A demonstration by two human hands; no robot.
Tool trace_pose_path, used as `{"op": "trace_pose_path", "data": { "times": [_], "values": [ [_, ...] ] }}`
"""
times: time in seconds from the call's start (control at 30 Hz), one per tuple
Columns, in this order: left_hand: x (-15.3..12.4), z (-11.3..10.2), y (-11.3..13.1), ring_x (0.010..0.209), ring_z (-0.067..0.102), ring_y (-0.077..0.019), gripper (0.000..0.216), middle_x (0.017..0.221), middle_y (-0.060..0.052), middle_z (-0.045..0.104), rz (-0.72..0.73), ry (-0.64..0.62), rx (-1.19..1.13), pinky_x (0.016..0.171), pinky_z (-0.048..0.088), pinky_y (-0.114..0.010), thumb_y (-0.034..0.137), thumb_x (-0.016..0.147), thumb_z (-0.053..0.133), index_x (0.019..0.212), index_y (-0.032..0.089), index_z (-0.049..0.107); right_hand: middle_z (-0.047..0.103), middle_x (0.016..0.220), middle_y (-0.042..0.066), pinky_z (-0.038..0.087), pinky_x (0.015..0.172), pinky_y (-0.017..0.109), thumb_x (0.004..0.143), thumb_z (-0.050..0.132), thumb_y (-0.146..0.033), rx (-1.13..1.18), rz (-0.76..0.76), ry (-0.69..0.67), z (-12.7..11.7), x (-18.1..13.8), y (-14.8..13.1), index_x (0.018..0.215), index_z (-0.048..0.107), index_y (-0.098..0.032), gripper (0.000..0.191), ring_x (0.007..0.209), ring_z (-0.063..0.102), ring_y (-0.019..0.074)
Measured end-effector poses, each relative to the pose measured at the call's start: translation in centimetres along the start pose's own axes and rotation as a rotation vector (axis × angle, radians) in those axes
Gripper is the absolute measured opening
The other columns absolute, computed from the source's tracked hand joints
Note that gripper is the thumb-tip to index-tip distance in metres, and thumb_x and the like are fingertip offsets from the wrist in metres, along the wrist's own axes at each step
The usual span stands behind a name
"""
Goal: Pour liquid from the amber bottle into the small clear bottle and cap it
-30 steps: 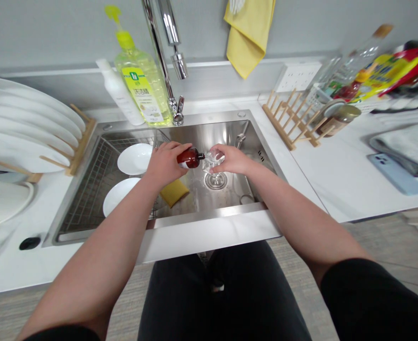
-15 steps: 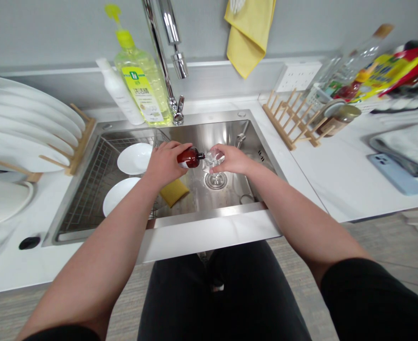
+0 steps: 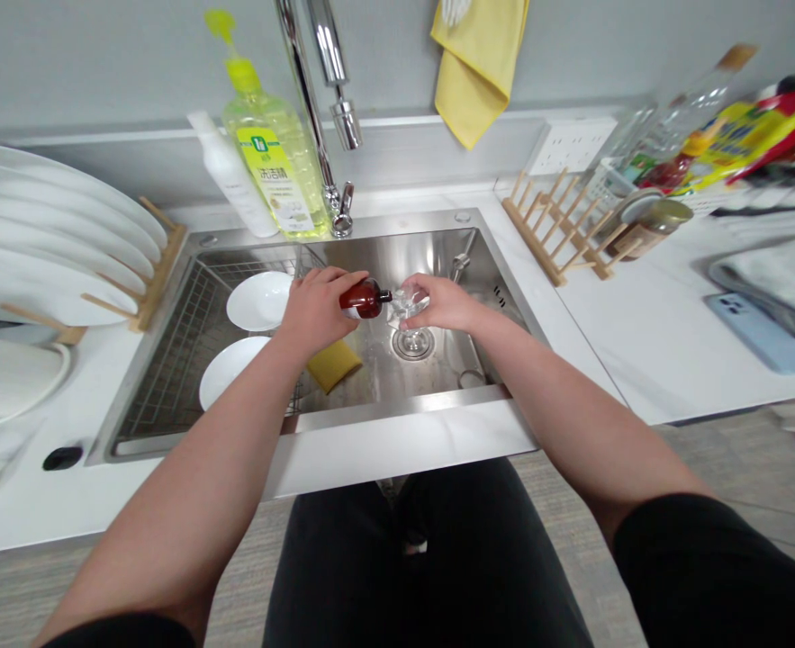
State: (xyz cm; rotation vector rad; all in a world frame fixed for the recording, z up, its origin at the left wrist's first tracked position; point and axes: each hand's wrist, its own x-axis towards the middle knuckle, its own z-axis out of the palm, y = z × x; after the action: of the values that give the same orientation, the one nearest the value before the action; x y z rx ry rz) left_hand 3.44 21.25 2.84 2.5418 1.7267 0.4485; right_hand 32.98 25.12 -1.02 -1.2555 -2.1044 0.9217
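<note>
My left hand (image 3: 320, 304) is wrapped round a dark red-brown bottle (image 3: 363, 299), tipped sideways with its narrow black neck pointing right. That neck meets the mouth of a small clear glass (image 3: 403, 306), which my right hand (image 3: 441, 303) grips from the right side, fingers curled round it. Whether liquid passes between them is too small to tell. Both hands are over the steel sink (image 3: 383, 373), above the drain (image 3: 413, 343). Below my left hand lies a yellow cloth (image 3: 333, 364). Two white bowls (image 3: 259, 301) sit in the wire basket to the left.
Behind the sink stand a green detergent bottle (image 3: 275, 162), a white bottle (image 3: 235, 180) and the chrome faucet (image 3: 312, 99). White plates (image 3: 52, 225) fill a rack at left. A wooden rack (image 3: 559, 229), a jar (image 3: 650, 229) and a blue phone (image 3: 762, 331) are at right.
The whole view has shifted slightly. Both hands keep the same hold, with the bottle neck still against the glass.
</note>
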Motion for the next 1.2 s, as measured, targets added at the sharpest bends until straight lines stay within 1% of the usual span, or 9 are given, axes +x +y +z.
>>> {"op": "trace_pose_path", "data": {
  "times": [0.1,0.27,0.4,0.7,0.83,1.0,1.2],
  "values": [
    [-0.02,-0.07,0.06,0.141,0.061,-0.0423,0.08,0.155,-0.01,0.07,-0.002,0.002,0.002,0.115,0.045,-0.056,0.035,0.088,0.082,0.166,0.036,0.064,0.081,0.109,0.003,0.059,0.092,0.041,0.065,0.105,-0.043,0.009,-0.006,-0.005,0.04,0.0,0.07,0.121,0.076,-0.025,0.066,0.104,0.077,0.0314],
    [-0.01,-0.3,0.22,0.14,0.063,-0.0423,0.08,0.153,-0.009,0.073,-0.009,0.02,-0.017,0.115,0.045,-0.058,0.033,0.084,0.083,0.163,0.036,0.067,0.082,0.109,0.003,0.058,0.092,0.041,0.065,0.104,-0.046,0.007,-0.003,-0.005,0.11,0.02,0.05,0.121,0.075,-0.025,0.067,0.103,0.077,0.0309],
    [-0.02,-0.39,0.23,0.141,0.063,-0.0426,0.079,0.154,-0.009,0.073,0.003,0.032,-0.032,0.116,0.044,-0.059,0.033,0.084,0.082,0.162,0.036,0.068,0.082,0.11,0.004,0.058,0.092,0.041,0.065,0.103,-0.045,-0.007,-0.007,0.003,0.12,0.0,-0.09,0.121,0.075,-0.025,0.066,0.102,0.077,0.0312],
    [-0.13,-0.72,0.55,0.143,0.06,-0.044,0.08,0.157,-0.009,0.071,-0.017,0.012,-0.026,0.119,0.042,-0.062,0.031,0.085,0.08,0.164,0.038,0.066,0.081,0.11,0.003,0.058,0.093,0.041,0.064,0.104,-0.042,0.005,0.011,0.003,0.14,-0.13,-0.5,0.12,0.075,-0.025,0.065,0.103,0.076,0.0307],
    [-0.21,-0.7,0.57,0.142,0.061,-0.0435,0.08,0.156,-0.009,0.071,-0.012,0.018,-0.021,0.118,0.042,-0.061,0.029,0.085,0.078,0.164,0.037,0.066,0.08,0.109,0.003,0.056,0.092,0.04,0.065,0.103,-0.043,0.013,0.0,0.004,0.26,-0.05,-0.29,0.12,0.074,-0.024,0.065,0.103,0.076,0.0307],
    [-0.2,-0.58,0.52,0.14,0.062,-0.0433,0.078,0.155,-0.009,0.072,-0.003,0.038,-0.019,0.117,0.043,-0.061,0.031,0.086,0.079,0.162,0.036,0.068,0.081,0.11,0.003,0.055,0.092,0.04,0.063,0.104,-0.044,0.01,0.003,0.004,0.32,0.02,-0.18,0.12,0.074,-0.024,0.068,0.102,0.076,0.0302],
    [-0.2,-0.64,0.61,0.141,0.061,-0.0446,0.08,0.155,-0.01,0.072,-0.015,0.025,-0.025,0.117,0.043,-0.062,0.03,0.085,0.08,0.163,0.037,0.067,0.081,0.11,0.003,0.056,0.092,0.04,0.063,0.104,-0.042,-0.003,0.015,0.001,0.13,-0.13,-0.63,0.119,0.073,-0.024,0.066,0.102,0.077,0.031]
  ]
}}
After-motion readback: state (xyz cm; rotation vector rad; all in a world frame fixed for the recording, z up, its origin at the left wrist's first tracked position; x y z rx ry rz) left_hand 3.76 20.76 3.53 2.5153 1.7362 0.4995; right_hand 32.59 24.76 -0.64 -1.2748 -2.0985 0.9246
